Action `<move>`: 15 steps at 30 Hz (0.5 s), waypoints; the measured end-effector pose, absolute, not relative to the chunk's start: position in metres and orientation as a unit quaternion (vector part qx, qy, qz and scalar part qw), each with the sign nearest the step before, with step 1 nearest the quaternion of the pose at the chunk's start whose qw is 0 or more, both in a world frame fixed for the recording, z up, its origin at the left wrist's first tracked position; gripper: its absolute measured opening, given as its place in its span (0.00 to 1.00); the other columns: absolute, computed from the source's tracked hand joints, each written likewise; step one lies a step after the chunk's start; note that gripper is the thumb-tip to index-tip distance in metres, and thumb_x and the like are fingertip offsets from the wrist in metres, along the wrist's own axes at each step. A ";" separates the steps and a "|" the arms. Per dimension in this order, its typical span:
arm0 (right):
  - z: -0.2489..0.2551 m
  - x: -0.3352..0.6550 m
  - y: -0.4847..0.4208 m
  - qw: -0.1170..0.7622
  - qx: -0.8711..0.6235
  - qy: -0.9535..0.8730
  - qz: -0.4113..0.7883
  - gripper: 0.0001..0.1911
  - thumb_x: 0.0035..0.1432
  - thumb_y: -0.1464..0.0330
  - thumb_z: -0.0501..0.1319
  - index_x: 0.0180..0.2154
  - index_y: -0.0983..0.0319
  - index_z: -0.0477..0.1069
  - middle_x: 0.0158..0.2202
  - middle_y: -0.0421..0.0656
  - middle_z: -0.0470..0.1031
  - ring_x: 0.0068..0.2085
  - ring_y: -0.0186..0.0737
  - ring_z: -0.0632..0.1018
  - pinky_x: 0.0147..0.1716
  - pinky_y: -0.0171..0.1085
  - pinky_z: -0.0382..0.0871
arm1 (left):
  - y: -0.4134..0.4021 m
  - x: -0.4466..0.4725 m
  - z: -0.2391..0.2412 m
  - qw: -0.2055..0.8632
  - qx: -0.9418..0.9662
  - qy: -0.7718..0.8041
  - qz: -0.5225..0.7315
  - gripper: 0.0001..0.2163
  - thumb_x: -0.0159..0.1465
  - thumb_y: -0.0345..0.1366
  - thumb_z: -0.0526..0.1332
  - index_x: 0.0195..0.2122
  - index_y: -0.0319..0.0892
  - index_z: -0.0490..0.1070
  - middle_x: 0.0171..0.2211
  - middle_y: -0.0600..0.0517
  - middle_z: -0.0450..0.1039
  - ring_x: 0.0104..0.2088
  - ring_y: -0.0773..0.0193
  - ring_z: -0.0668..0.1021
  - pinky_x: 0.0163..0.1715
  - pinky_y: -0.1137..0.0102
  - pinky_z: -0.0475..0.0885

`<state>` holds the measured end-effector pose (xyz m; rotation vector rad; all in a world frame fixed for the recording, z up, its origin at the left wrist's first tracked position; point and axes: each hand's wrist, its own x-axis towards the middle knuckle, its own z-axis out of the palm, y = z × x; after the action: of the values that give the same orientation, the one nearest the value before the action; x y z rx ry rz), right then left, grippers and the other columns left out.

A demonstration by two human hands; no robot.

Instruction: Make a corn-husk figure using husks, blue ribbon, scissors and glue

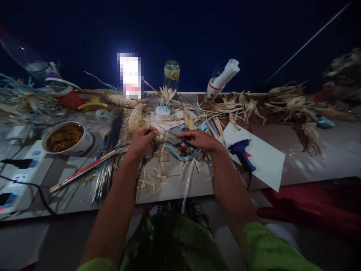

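Observation:
My left hand (143, 140) is closed in a pinch on a small pale piece, apparently dried corn husk; the fingers hide most of it. To its right, my right hand (200, 140) is closed around dark-handled scissors (188, 143). Their thin blades point toward my left fingertips, though dim light blurs their outline. Below and between the hands lie a roll of light-blue tape (180, 155) and husk scraps (161, 152). Just beyond stands a small white round base (163, 111) with blue-tied husk pieces (167, 95) upright on it.
At left are a bowl of brown liquid (67, 137), a power strip (28, 177), a bundle of wires (105, 177) and a red-marked stick (84, 167). A blue glue gun (243, 153) rests on white card (265, 162) at right. A bottle (171, 75) and cup (213, 89) stand behind.

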<state>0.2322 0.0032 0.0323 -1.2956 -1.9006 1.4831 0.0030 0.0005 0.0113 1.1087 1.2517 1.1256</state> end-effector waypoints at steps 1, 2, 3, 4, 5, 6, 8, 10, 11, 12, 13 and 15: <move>0.033 0.232 0.003 0.200 -0.464 -0.681 0.531 0.24 0.44 0.64 0.65 0.45 0.62 0.72 0.32 0.42 0.76 0.33 0.34 0.74 0.34 0.34 0.67 | 0.001 0.003 0.011 0.534 0.465 0.526 0.472 0.07 0.49 0.37 0.63 0.25 0.39 0.68 0.17 0.58 0.60 0.15 0.75 0.62 0.16 0.77 0.58; 0.033 0.233 0.003 0.197 -0.464 -0.681 0.532 0.23 0.44 0.64 0.65 0.45 0.62 0.73 0.32 0.42 0.77 0.33 0.34 0.74 0.35 0.34 0.67 | 0.000 0.003 0.012 0.533 0.465 0.527 0.471 0.07 0.49 0.37 0.63 0.24 0.39 0.68 0.16 0.58 0.60 0.15 0.75 0.62 0.16 0.77 0.58; 0.033 0.233 0.003 0.194 -0.463 -0.681 0.533 0.23 0.44 0.64 0.65 0.45 0.62 0.72 0.33 0.42 0.77 0.34 0.34 0.74 0.35 0.35 0.67 | 0.000 0.003 0.012 0.531 0.466 0.530 0.469 0.07 0.49 0.37 0.63 0.24 0.39 0.68 0.16 0.58 0.60 0.15 0.75 0.62 0.16 0.77 0.57; 0.033 0.234 0.003 0.192 -0.461 -0.681 0.536 0.23 0.44 0.64 0.65 0.45 0.62 0.72 0.33 0.42 0.77 0.34 0.34 0.74 0.35 0.35 0.67 | 0.000 0.003 0.012 0.529 0.468 0.533 0.466 0.07 0.48 0.37 0.63 0.24 0.39 0.68 0.16 0.58 0.60 0.15 0.75 0.62 0.16 0.77 0.56; 0.033 0.234 0.003 0.191 -0.459 -0.680 0.539 0.23 0.44 0.64 0.65 0.45 0.61 0.72 0.34 0.42 0.77 0.35 0.34 0.74 0.36 0.34 0.67 | 0.000 0.003 0.013 0.526 0.471 0.535 0.463 0.07 0.49 0.37 0.63 0.24 0.39 0.68 0.16 0.58 0.61 0.16 0.75 0.62 0.16 0.77 0.56; 0.033 0.235 0.004 0.190 -0.455 -0.682 0.540 0.23 0.45 0.64 0.65 0.45 0.61 0.72 0.35 0.42 0.77 0.35 0.34 0.74 0.36 0.34 0.67 | 0.000 0.003 0.013 0.524 0.475 0.537 0.460 0.07 0.49 0.37 0.63 0.24 0.39 0.68 0.16 0.58 0.61 0.16 0.75 0.63 0.16 0.77 0.56; 0.034 0.236 0.004 0.184 -0.451 -0.689 0.537 0.23 0.45 0.64 0.64 0.45 0.61 0.72 0.34 0.42 0.77 0.35 0.34 0.74 0.35 0.34 0.67 | 0.000 0.003 0.014 0.520 0.480 0.539 0.456 0.07 0.49 0.37 0.63 0.23 0.39 0.68 0.16 0.58 0.60 0.16 0.75 0.62 0.16 0.77 0.55; 0.034 0.236 0.004 0.176 -0.454 -0.696 0.528 0.22 0.45 0.64 0.64 0.45 0.60 0.72 0.33 0.41 0.77 0.34 0.33 0.74 0.34 0.33 0.67 | 0.000 0.003 0.014 0.522 0.477 0.539 0.458 0.07 0.48 0.37 0.62 0.23 0.39 0.68 0.16 0.58 0.60 0.16 0.75 0.62 0.16 0.77 0.55; 0.034 0.237 0.004 0.173 -0.457 -0.699 0.523 0.22 0.45 0.64 0.64 0.45 0.61 0.72 0.33 0.41 0.76 0.34 0.33 0.74 0.34 0.33 0.67 | 0.000 0.003 0.014 0.524 0.474 0.539 0.459 0.07 0.48 0.37 0.63 0.23 0.39 0.68 0.16 0.58 0.60 0.16 0.75 0.62 0.16 0.77 0.55; 0.035 0.237 0.004 0.171 -0.461 -0.700 0.518 0.22 0.45 0.64 0.64 0.45 0.61 0.72 0.33 0.41 0.76 0.33 0.33 0.74 0.33 0.33 0.66 | 0.000 0.003 0.014 0.525 0.470 0.539 0.461 0.07 0.48 0.37 0.63 0.22 0.39 0.68 0.16 0.58 0.61 0.16 0.74 0.62 0.16 0.77 0.55; 0.035 0.237 0.003 0.171 -0.464 -0.701 0.514 0.22 0.45 0.64 0.64 0.45 0.61 0.73 0.33 0.41 0.76 0.33 0.33 0.74 0.33 0.33 0.66 | 0.000 0.003 0.015 0.527 0.469 0.538 0.462 0.07 0.48 0.37 0.63 0.22 0.39 0.68 0.16 0.57 0.61 0.16 0.74 0.62 0.16 0.77 0.56; 0.034 0.237 0.003 0.170 -0.465 -0.703 0.510 0.22 0.45 0.64 0.64 0.45 0.61 0.72 0.33 0.41 0.76 0.34 0.33 0.74 0.33 0.33 0.66 | 0.000 0.003 0.015 0.528 0.468 0.536 0.463 0.07 0.47 0.36 0.63 0.23 0.39 0.68 0.17 0.57 0.62 0.16 0.74 0.62 0.17 0.77 0.56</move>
<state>0.2370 0.0033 0.0343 -1.3204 -1.9982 1.4491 0.0028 -0.0004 0.0148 1.1192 1.2799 1.1067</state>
